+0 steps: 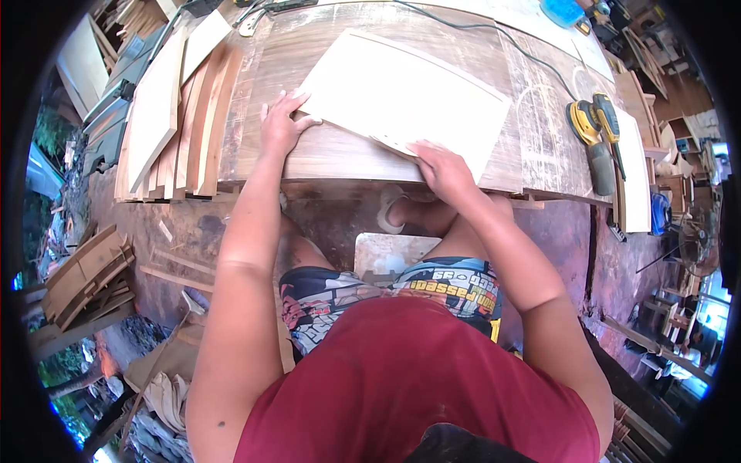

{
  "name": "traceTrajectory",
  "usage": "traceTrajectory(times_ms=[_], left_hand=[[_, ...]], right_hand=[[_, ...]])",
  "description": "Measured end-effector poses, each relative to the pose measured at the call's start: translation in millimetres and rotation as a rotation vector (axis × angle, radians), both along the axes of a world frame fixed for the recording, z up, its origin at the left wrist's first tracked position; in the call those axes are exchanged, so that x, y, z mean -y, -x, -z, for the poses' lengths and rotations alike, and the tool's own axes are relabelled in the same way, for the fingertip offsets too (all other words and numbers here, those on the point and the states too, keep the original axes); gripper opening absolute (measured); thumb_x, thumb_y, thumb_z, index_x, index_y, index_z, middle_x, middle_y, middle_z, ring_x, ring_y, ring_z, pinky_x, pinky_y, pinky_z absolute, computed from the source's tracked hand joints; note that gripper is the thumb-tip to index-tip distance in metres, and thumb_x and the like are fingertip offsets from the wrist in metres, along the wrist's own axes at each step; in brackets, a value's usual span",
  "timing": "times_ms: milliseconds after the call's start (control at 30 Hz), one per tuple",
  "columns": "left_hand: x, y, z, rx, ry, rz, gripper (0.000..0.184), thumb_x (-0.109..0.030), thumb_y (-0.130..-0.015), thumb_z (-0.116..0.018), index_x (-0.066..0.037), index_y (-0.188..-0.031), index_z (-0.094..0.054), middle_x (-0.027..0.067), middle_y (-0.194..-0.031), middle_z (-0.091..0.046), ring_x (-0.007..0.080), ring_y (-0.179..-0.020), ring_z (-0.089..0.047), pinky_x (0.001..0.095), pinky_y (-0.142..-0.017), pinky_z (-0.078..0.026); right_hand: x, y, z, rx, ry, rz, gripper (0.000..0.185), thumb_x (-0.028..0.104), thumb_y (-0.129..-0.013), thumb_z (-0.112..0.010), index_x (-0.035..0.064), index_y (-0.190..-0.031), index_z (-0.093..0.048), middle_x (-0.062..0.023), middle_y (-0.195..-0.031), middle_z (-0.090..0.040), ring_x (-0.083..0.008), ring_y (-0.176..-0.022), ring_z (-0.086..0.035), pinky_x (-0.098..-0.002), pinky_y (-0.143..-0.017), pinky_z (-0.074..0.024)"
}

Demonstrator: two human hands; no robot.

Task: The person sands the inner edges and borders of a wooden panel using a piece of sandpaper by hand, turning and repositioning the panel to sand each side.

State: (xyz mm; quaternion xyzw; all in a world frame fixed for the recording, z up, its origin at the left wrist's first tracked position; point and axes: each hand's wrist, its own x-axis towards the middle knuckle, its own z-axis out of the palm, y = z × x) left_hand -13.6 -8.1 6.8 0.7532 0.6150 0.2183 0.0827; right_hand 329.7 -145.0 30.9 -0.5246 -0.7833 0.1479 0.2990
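Note:
A white rectangular panel [401, 96] with a raised border along its far edge lies at an angle on the wooden workbench. My left hand [285, 125] grips its left corner, thumb along the near edge and fingers spread around the left side. At the near edge, my right hand [444, 168] has its fingers closed on a thin, pale flat piece [392, 143] that sticks out to the left of the fingertips. That piece rests against the panel's edge; its exact kind is not clear. Both forearms reach in from below.
A yellow-and-black sander [593, 127] lies on the bench's right side, with a dark cable [494, 29] running along the back. Stacked boards [189, 127] lie at the left. The workbench's [340, 166] front edge is above my knees. A pale stool-like slab [394, 253] is between my legs.

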Motion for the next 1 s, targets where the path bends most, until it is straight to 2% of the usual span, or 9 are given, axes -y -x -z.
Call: traceTrajectory(times_ms=[167,433,600,667,733,767,867,933,1000], left_hand=[[0,-2,-1,0.005,0.025,-0.013,0.063,-0.042,-0.073,-0.083,-0.027,-0.132,-0.065,0.0064,-0.147,-0.054,0.0245,-0.145,-0.039,0.0513,-0.122,-0.016],[1,-3,-2,0.002,0.011,-0.018,0.063,-0.041,-0.073,-0.083,-0.028,-0.132,-0.065,0.0071,-0.147,-0.054,0.0252,-0.145,-0.038,0.0520,-0.122,-0.016],[1,-1,2,0.020,-0.014,0.004,0.062,-0.044,-0.072,-0.083,-0.026,-0.130,-0.067,0.0069,-0.146,-0.055,0.0260,-0.145,-0.038,0.0534,-0.121,-0.017],[1,0,0,-0.025,-0.024,-0.010,0.069,-0.045,-0.072,-0.083,-0.023,-0.134,-0.064,0.0072,-0.144,-0.056,0.0256,-0.143,-0.041,0.0519,-0.121,-0.018],[0,-1,-3,0.040,-0.005,-0.012,0.083,-0.046,-0.072,-0.083,-0.020,-0.145,-0.053,0.0076,-0.144,-0.057,0.0252,-0.142,-0.043,0.0499,-0.121,-0.020],[3,-5,-11,0.041,-0.010,-0.017,0.098,-0.048,-0.070,-0.084,-0.018,-0.153,-0.040,0.0092,-0.144,-0.056,0.0252,-0.141,-0.045,0.0487,-0.121,-0.021],[3,-4,-12,0.120,0.055,-0.051,0.105,-0.051,-0.068,-0.084,-0.019,-0.155,-0.035,0.0107,-0.144,-0.056,0.0260,-0.141,-0.045,0.0494,-0.121,-0.021],[2,-3,-8,0.156,0.032,-0.047,0.101,-0.052,-0.067,-0.085,-0.020,-0.152,-0.042,0.0119,-0.144,-0.056,0.0259,-0.140,-0.045,0.0494,-0.121,-0.020],[1,-2,-3,-0.021,0.009,-0.047,0.092,-0.051,-0.068,-0.085,-0.021,-0.147,-0.050,0.0100,-0.143,-0.057,0.0261,-0.140,-0.045,0.0495,-0.121,-0.020]], right_hand=[[-25,35,-6,0.007,0.046,-0.050,0.026,0.017,-0.095,-0.058,0.0088,-0.118,-0.067,-0.0190,-0.119,-0.068,-0.0381,-0.111,-0.063,-0.0438,-0.095,-0.0515],[21,-42,-9,0.104,0.038,-0.102,0.029,0.010,-0.093,-0.059,0.0105,-0.121,-0.066,-0.0180,-0.118,-0.068,-0.0359,-0.115,-0.063,-0.0430,-0.099,-0.0508],[-21,26,3,0.065,0.001,-0.097,0.028,0.012,-0.095,-0.056,0.0082,-0.121,-0.066,-0.0195,-0.121,-0.067,-0.0365,-0.116,-0.062,-0.0436,-0.100,-0.0494],[-50,64,3,0.075,-0.006,-0.089,0.028,0.016,-0.097,-0.054,0.0083,-0.121,-0.066,-0.0193,-0.122,-0.067,-0.0353,-0.116,-0.062,-0.0437,-0.101,-0.0487],[-72,90,1,0.086,0.079,-0.118,0.030,0.020,-0.099,-0.049,0.0079,-0.120,-0.066,-0.0191,-0.122,-0.067,-0.0357,-0.115,-0.062,-0.0445,-0.101,-0.0485],[-75,94,0,0.078,0.056,-0.116,0.031,0.022,-0.100,-0.047,0.0080,-0.121,-0.066,-0.0182,-0.122,-0.067,-0.0359,-0.113,-0.062,-0.0446,-0.099,-0.0489],[-61,76,-3,0.093,0.023,-0.130,0.031,0.022,-0.100,-0.048,0.0084,-0.122,-0.065,-0.0170,-0.123,-0.066,-0.0349,-0.116,-0.061,-0.0442,-0.100,-0.0490],[-45,46,-3,0.098,0.029,-0.147,0.031,0.022,-0.100,-0.048,0.0087,-0.122,-0.065,-0.0164,-0.125,-0.066,-0.0346,-0.117,-0.061,-0.0436,-0.101,-0.0482],[-39,42,-7,0.105,0.040,-0.166,0.031,0.021,-0.100,-0.048,0.0091,-0.123,-0.065,-0.0158,-0.126,-0.066,-0.0343,-0.119,-0.060,-0.0431,-0.103,-0.0475]])
